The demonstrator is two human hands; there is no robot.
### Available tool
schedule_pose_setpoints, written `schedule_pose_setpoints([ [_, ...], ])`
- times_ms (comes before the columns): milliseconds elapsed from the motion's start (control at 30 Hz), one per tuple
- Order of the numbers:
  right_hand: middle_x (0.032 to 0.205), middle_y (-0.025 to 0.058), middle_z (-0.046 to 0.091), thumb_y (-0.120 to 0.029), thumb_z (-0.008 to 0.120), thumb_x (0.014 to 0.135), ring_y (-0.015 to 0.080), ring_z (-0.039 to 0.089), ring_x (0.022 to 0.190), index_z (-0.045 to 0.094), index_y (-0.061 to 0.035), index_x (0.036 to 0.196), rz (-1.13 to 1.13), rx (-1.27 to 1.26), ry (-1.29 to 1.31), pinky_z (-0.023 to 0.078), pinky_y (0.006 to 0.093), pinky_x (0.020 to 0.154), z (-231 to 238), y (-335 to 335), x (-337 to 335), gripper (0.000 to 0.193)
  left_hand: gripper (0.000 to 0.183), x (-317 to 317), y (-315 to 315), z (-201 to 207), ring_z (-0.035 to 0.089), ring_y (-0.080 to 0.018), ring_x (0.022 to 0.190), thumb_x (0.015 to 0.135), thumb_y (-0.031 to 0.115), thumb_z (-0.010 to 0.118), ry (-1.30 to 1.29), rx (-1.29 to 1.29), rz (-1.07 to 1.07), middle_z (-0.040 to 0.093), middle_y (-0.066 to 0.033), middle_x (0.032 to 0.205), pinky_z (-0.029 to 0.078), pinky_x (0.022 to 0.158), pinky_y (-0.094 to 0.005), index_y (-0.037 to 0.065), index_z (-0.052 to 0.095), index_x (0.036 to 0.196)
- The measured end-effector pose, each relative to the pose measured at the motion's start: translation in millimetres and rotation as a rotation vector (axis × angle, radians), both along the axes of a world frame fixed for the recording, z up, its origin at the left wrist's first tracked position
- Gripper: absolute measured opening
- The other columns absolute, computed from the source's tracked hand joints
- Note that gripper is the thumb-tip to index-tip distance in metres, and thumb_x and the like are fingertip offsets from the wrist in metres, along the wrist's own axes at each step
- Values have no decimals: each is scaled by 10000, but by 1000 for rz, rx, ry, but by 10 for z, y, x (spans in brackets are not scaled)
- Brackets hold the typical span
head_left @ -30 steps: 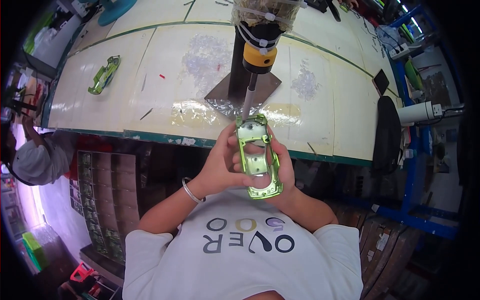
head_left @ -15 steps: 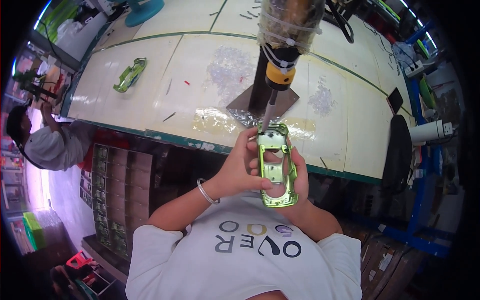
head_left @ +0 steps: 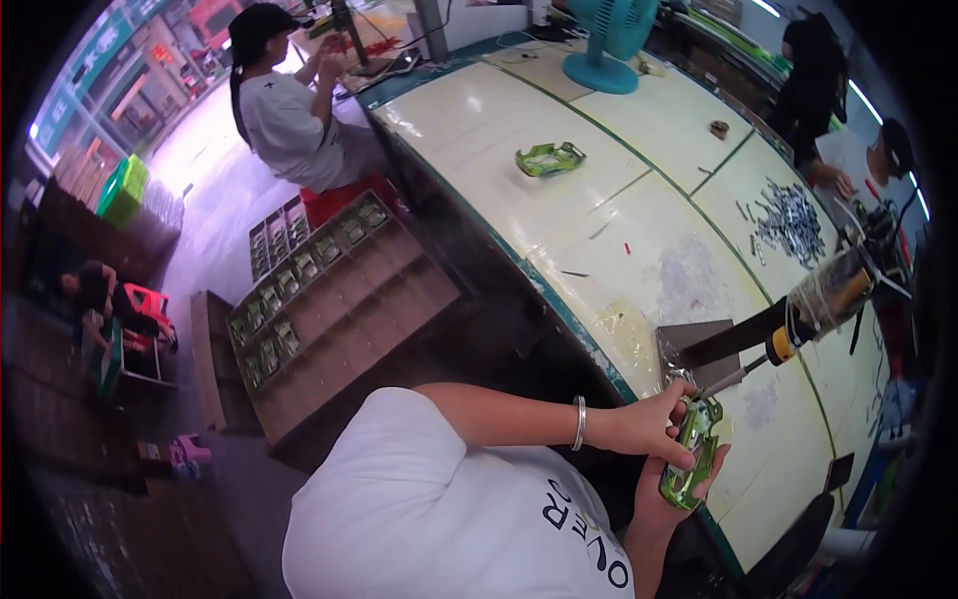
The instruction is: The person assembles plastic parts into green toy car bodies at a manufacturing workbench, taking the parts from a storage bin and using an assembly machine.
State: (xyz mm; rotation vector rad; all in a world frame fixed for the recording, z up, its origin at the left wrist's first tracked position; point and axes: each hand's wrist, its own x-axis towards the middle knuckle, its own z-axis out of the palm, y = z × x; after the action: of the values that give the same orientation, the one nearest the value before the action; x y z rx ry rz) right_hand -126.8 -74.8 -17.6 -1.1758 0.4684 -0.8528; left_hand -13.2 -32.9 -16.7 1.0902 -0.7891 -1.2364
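Note:
A shiny green toy car body shell (head_left: 687,485) is held between my two hands at the lower right. My left hand (head_left: 644,424), with a silver bangle at its wrist, grips one side, its thumb over the shell's openings. My right hand (head_left: 657,496) wraps the other side from below; some of its fingers are hidden. The thin shaft of a mounted tool (head_left: 781,346) with a yellow collar reaches the shell's far end beside my left fingertips. Whether its tip touches the shell, I cannot tell.
Another green car shell (head_left: 551,160) lies on the white worktable (head_left: 479,120). A teal fan (head_left: 602,70) and a pile of small metallic parts (head_left: 788,222) are farther back. A compartment tray (head_left: 349,309) holds several green shells. A seated person (head_left: 289,120) works at the far left.
My view has swung left and tilted, bringing the tray and seated person into fuller sight. Both hands still hold the shell at the mounted tool's tip.

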Motion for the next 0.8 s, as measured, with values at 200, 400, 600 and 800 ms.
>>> schedule_pose_setpoints([
  [200, 1115, 98, 458, -440, 327, 855, 181, 494, 971, 370, -16, 1181, 194, 576, -269, 404, 277, 836, 91, -22, 69, 536, 917, 20, 20, 7, 449, -129, 769, 562, 169, 755, 33, 7, 19, 450, -87, 926, 408, 703, -250, -8, 138, 1216],
  [400, 1052, 76, 490, -456, 370, 831, 142, 511, 909, 384, -50, 1175, 224, 574, -284, 421, 248, 763, 33, -41, 36, 531, 886, -32, -39, -39, 497, -136, 791, 596, 148, 734, 0, -57, 39, 471, -104, 922, 438, 698, -256, -20, 114, 1208],
  [600, 887, 49, 507, -465, 380, 814, 115, 502, 746, 430, -46, 1094, 343, 510, -277, 402, 224, 638, -10, -110, 53, 506, 851, -13, 22, 31, 523, -139, 550, 639, 124, 703, 105, 2, -23, 478, -138, 914, 461, 471, -234, -19, 82, 1202],
  [800, 797, 54, 505, -466, 367, 812, 119, 486, 659, 451, -32, 1040, 208, 472, -212, 387, 224, 565, 26, -44, 108, 497, 831, -12, 24, 4, 524, -136, 521, 649, 118, 698, 130, -23, -25, 477, -144, 913, 464, 450, -228, -16, 87, 1196],
])
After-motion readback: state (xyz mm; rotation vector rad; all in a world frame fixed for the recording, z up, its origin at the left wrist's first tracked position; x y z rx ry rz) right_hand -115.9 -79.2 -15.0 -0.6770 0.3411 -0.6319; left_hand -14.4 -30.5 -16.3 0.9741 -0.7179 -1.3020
